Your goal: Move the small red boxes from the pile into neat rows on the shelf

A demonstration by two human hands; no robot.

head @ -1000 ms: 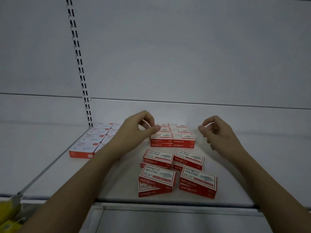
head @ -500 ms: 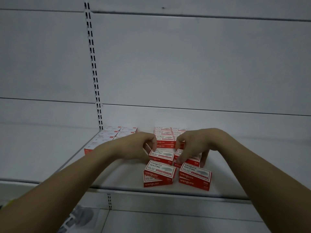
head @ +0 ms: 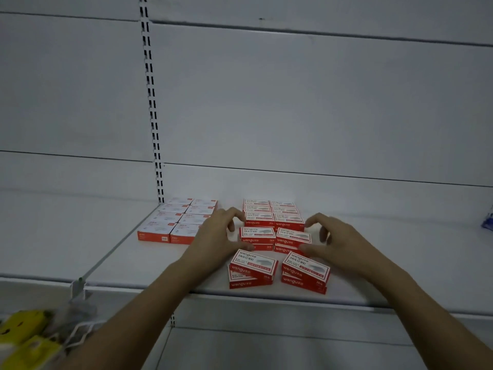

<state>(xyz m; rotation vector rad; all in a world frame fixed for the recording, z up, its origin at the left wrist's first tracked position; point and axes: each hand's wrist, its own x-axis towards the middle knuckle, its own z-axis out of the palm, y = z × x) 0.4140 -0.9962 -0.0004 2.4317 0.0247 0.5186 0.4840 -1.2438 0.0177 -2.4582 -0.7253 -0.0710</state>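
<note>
Near the front edge of the shelf (head: 128,265) lay two skewed stacks of red boxes (head: 277,271). Just behind them, the left hand (head: 216,237) and right hand (head: 337,240) flanked a middle pair of stacks (head: 274,239), curled fingers and thumbs at their outer sides; a firm grasp could not be told. Beyond stood neat rows (head: 272,212), with paler boxes (head: 178,220) toward the back left.
</note>
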